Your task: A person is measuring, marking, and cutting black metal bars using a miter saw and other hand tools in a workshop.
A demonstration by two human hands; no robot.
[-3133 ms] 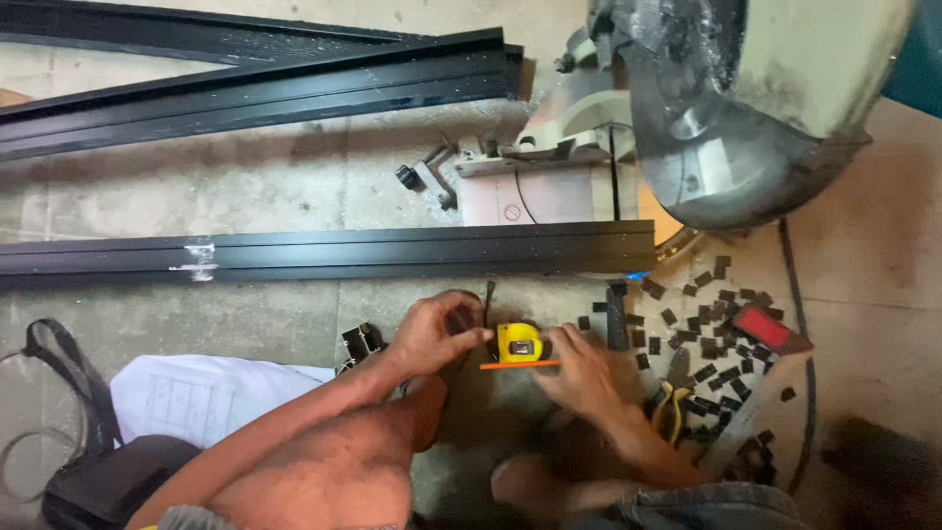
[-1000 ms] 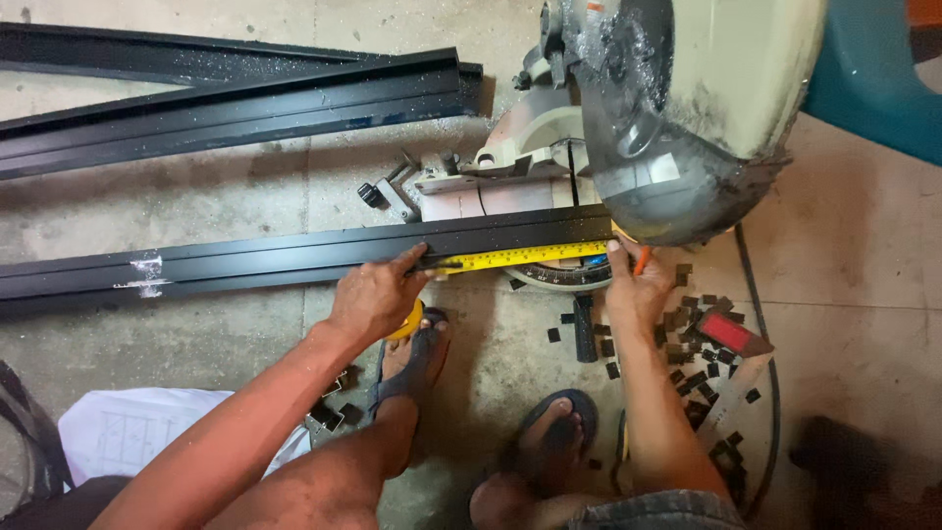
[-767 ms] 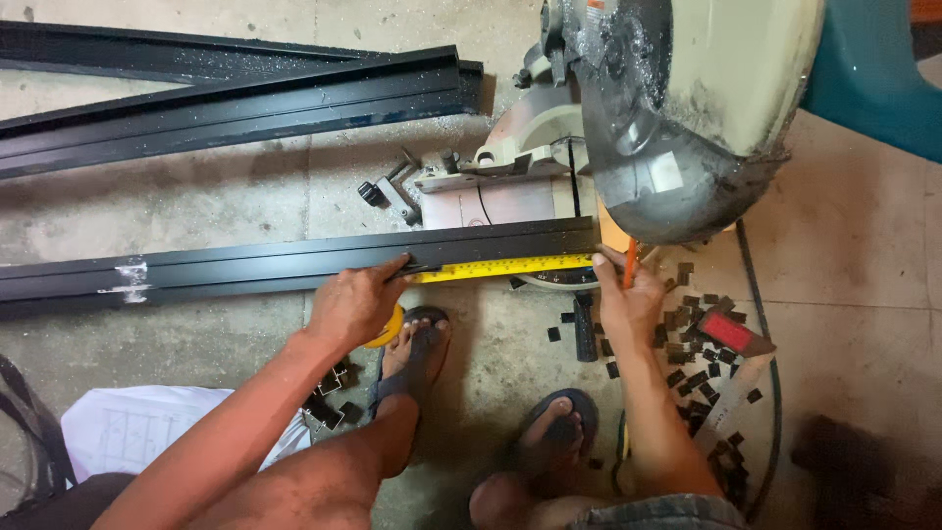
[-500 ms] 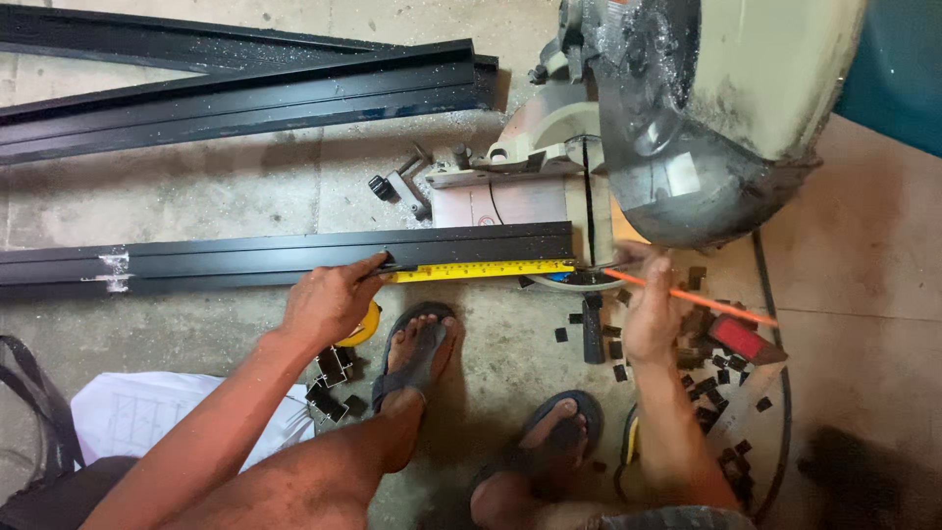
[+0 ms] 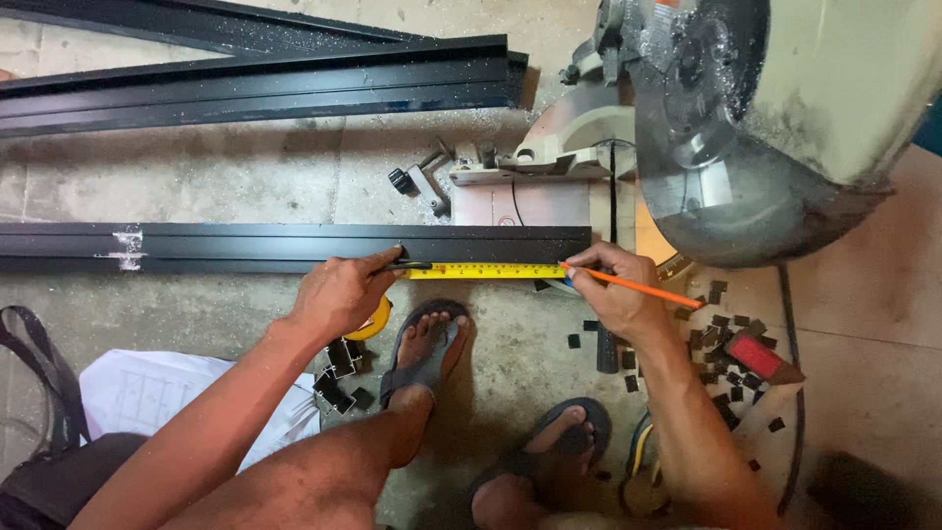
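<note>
- Now the yellow tape measure (image 5: pixel 486 271) lies flat along the front edge of the long black metal bar (image 5: pixel 294 245), near the bar's right end. A few seconds ago the tape was rolled up in its case, low down between the two hands and off the bar.
- Half a second ago the tape was already stretched out. Since then the pencil tip has come right down to the tape's right end, so it looks like a spot is being marked on the bar.
- The left hand (image 5: pixel 339 292) is closed around the yellow tape case and presses the tape onto the bar with its fingers.
- The right hand (image 5: pixel 613 290) pinches an orange pencil (image 5: pixel 633 288). The tip touches the bar just at the end of the tape.
- The bar's right end rests on the base of the big saw (image 5: pixel 706 137). The saw's round blade cover hangs above, a little to the right of the pencil.
- Two feet in sandals (image 5: pixel 427 348) stand on the floor just below the bar.
- Small black cut-off bits (image 5: pixel 726 324) lie scattered on the floor by the right hand.
- More black bars (image 5: pixel 255 83) lie farther away at the top.
- A white paper (image 5: pixel 147 393) and a dark bag (image 5: pixel 39 383) sit on the left.
</note>
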